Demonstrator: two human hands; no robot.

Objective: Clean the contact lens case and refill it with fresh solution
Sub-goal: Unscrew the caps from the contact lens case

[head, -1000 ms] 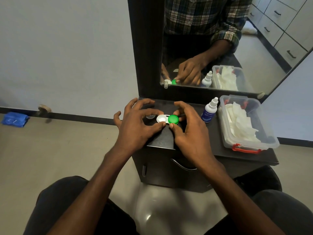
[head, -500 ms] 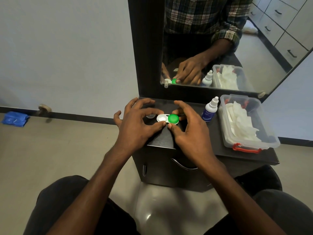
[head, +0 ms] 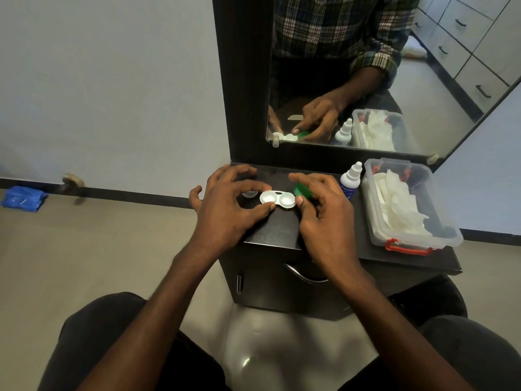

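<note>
Clear plastic bin (head: pixel 439 235) at the table's (head: pixel 282 232) right end — holds crumpled white tissues (head: pixel 397 201). Solution bottle (head: pixel 350 180) stands upright just left of it. Lens case (head: pixel 277 198) lies on the table, both wells uncapped; contents not discernible. Left hand (head: pixel 225 213) pinches the case's left well with curled fingers. Right hand (head: pixel 324 213) grips the green cap (head: pixel 303 191), held just right of the case. A clear cap (head: pixel 249 194), apparently, lies under the left fingers.
</note>
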